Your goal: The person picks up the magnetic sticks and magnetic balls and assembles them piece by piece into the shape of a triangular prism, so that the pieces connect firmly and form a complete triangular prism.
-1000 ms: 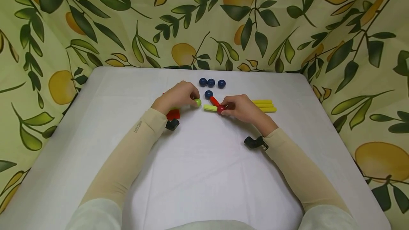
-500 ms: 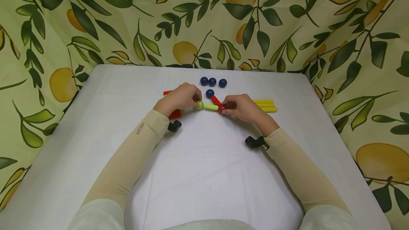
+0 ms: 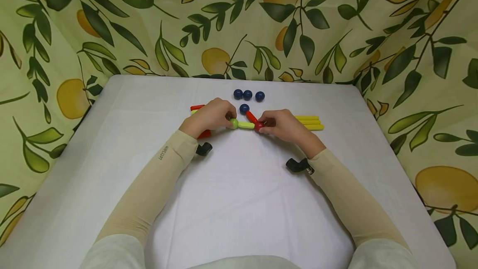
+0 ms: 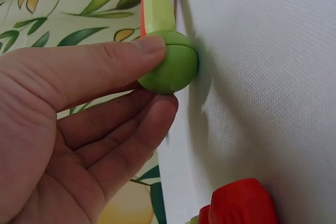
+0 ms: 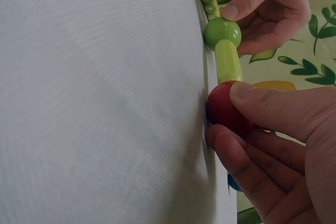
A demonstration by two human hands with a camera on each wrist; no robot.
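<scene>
My left hand (image 3: 214, 113) pinches a green ball (image 4: 170, 66) between thumb and fingers. A light green rod (image 3: 246, 125) runs from that ball to a red ball (image 5: 228, 108), which my right hand (image 3: 280, 125) pinches from the right. From the red ball a red rod (image 3: 251, 116) slants back to a dark blue ball (image 3: 244, 109). Both rods meet the red ball. In the left wrist view the green ball sits against the rod's end, close over the white cloth.
Three dark blue balls (image 3: 247, 94) lie in a row at the back. Yellow rods (image 3: 311, 122) lie beside the right hand. Red rods (image 4: 244, 203) and light green ones lie partly hidden by the left hand. A patterned curtain (image 3: 186, 24) surrounds the white table (image 3: 231, 202).
My left hand has moved slightly right with the green ball, and the gap between it and the light green rod has gone. The right hand stays nearly in place.
</scene>
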